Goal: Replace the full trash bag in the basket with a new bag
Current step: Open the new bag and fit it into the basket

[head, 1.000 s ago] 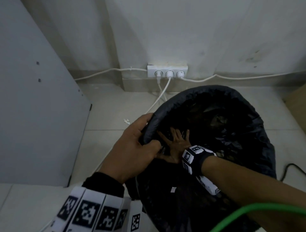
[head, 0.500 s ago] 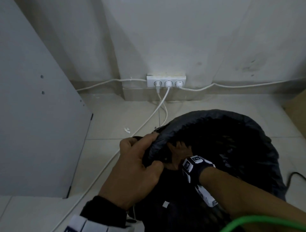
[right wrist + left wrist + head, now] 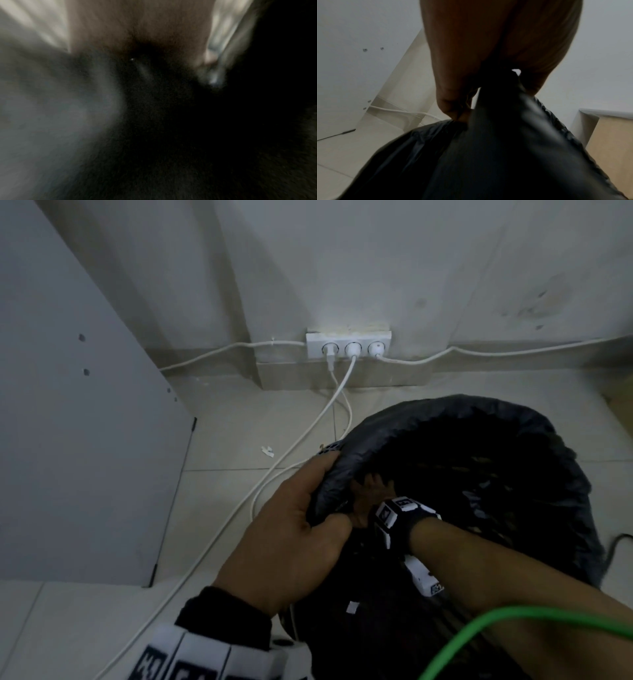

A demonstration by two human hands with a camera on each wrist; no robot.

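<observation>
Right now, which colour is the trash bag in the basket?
Black; the trash bag shows best in the head view.

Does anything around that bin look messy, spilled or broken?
Nothing is spilled. A small white scrap lies loose on the floor tiles beside the white cables, and the wall shows faint stains. The left hand just bunches the black trash bag at the rim.

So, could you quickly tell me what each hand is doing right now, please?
Left hand: grips the black trash bag at its rim.
Right hand: inside the bag, fingers hidden; cannot be told.
</observation>
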